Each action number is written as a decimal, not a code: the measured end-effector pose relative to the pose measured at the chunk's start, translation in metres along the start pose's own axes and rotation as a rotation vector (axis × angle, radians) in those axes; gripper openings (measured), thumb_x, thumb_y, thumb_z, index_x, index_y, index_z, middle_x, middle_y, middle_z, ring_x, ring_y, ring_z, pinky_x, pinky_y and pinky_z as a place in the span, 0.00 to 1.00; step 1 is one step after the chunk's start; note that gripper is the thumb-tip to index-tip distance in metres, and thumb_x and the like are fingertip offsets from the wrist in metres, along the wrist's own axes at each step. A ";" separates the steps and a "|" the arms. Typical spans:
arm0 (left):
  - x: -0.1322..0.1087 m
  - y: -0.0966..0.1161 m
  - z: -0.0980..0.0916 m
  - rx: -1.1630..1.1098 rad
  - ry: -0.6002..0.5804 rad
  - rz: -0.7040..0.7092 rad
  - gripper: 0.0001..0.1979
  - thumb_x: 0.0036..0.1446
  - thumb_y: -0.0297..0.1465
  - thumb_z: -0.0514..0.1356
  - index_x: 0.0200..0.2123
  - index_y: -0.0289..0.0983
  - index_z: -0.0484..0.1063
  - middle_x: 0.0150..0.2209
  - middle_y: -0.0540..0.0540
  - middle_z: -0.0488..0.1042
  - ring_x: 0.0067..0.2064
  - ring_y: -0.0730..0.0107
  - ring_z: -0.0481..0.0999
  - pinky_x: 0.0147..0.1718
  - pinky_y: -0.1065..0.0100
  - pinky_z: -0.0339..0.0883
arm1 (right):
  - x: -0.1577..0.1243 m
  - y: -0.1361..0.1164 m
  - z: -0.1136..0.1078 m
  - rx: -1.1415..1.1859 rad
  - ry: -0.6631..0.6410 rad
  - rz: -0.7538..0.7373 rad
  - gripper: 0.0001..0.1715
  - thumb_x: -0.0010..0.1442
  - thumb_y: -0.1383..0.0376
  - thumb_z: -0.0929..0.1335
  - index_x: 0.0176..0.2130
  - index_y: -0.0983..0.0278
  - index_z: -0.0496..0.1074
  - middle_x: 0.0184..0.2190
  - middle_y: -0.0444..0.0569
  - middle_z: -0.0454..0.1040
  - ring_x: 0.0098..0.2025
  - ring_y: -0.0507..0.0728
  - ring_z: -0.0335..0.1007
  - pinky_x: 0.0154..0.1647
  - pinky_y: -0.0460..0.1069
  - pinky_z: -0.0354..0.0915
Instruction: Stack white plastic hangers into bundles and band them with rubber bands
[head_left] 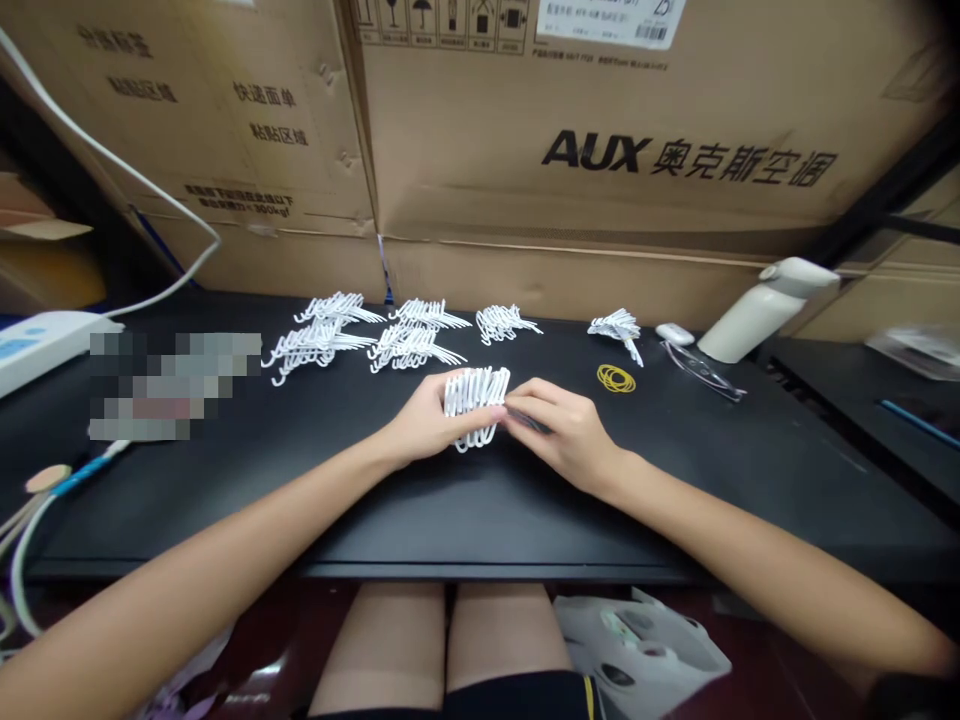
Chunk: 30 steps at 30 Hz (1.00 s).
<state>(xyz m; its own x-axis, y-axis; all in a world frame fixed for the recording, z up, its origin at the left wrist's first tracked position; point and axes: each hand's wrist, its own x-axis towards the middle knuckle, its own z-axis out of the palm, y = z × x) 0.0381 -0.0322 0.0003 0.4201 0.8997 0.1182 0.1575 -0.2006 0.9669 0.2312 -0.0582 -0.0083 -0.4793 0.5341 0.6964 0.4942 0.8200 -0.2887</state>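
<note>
1. One bundle of white, slender, hook-like pieces (476, 390) is in the left hand (427, 420), over the black, smooth-topped desk (465, 520).
2. The left grip is closed around that bundle, thumb across its near side. The right hand (566, 430) has its fingertips drawn together at the bundle's right end; whether this grip pinches a single piece, I cannot tell.
3. Handling this well, I judge, calls for a snug but not crushing left hold, so the stacked pieces lie parallel; the right fingertips do best working gently, since the hooked ends could snag on one another.
4. Counted by group: one bundle held, plus six piles of similar white pieces (319, 342) on the desk: two at left, two in the middle, one beside those, one fanned farther right. Single pieces overlap too much to count.
5. Beyond these: one cluster of thin yellow rubber bands (616, 378), loops uncounted; one cream cylindrical bottle (739, 318); one small white rounded case (674, 334); one pair of thin-framed glasses (701, 370).
</note>
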 end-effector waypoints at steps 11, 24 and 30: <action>-0.005 0.004 -0.003 0.223 0.005 0.180 0.20 0.50 0.38 0.65 0.46 0.36 0.72 0.41 0.45 0.76 0.41 0.65 0.74 0.40 0.70 0.66 | 0.001 0.005 0.004 0.121 0.018 0.025 0.04 0.61 0.68 0.65 0.37 0.64 0.71 0.31 0.50 0.71 0.32 0.53 0.68 0.34 0.48 0.67; 0.000 -0.006 -0.005 0.541 0.016 0.276 0.28 0.49 0.45 0.63 0.52 0.39 0.71 0.53 0.43 0.73 0.56 0.54 0.68 0.58 0.60 0.55 | -0.002 0.020 0.011 0.241 -0.047 0.200 0.03 0.56 0.70 0.68 0.31 0.64 0.69 0.29 0.48 0.72 0.32 0.54 0.68 0.35 0.48 0.65; -0.001 0.001 -0.008 0.463 -0.124 0.229 0.20 0.52 0.42 0.63 0.44 0.35 0.74 0.36 0.49 0.78 0.33 0.70 0.73 0.35 0.72 0.64 | 0.004 0.019 0.005 0.248 -0.102 0.239 0.04 0.54 0.71 0.68 0.29 0.64 0.68 0.30 0.48 0.71 0.33 0.54 0.66 0.36 0.49 0.64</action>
<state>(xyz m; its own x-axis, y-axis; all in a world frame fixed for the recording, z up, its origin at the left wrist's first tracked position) 0.0310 -0.0305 0.0027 0.5883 0.7659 0.2595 0.4159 -0.5617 0.7151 0.2355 -0.0393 -0.0141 -0.4473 0.7246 0.5242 0.4164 0.6875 -0.5950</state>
